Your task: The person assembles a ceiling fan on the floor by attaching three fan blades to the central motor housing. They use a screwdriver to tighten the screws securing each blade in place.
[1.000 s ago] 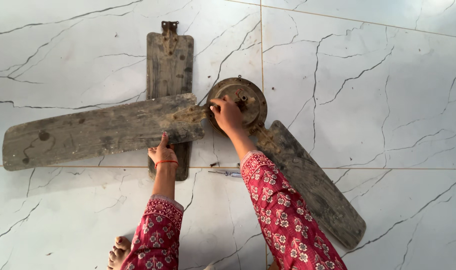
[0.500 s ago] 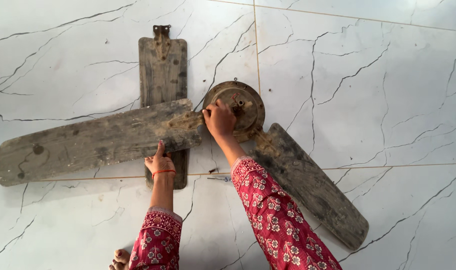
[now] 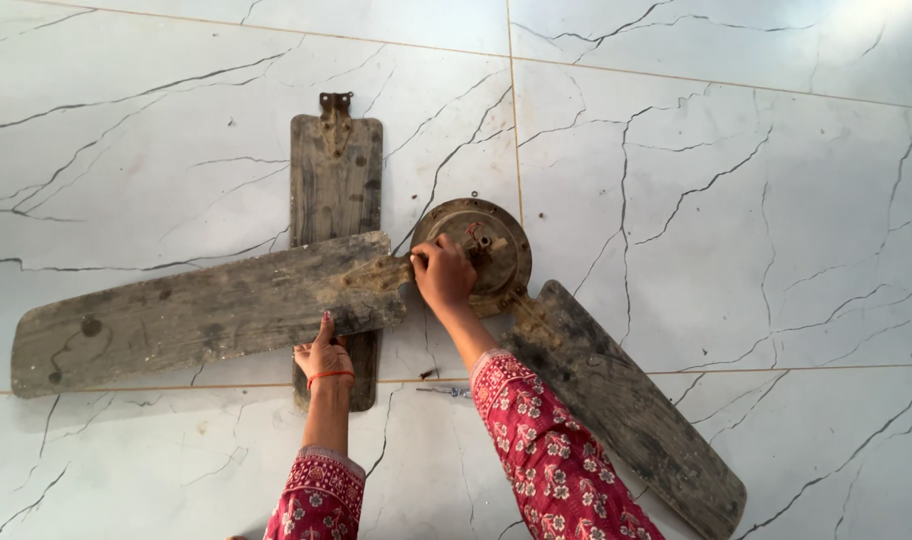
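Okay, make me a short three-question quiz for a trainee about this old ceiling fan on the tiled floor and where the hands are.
1. True or false: the right hand rests on the round motor hub.
2. Which does the left hand touch? A) the long dirty blade lying to the left B) the blade at lower right C) the bare floor tile only
3. Fill in: a separate blade, with a metal bracket at its far end, lies partly ____ the long left blade.

Key: 1 true; 2 A; 3 under.
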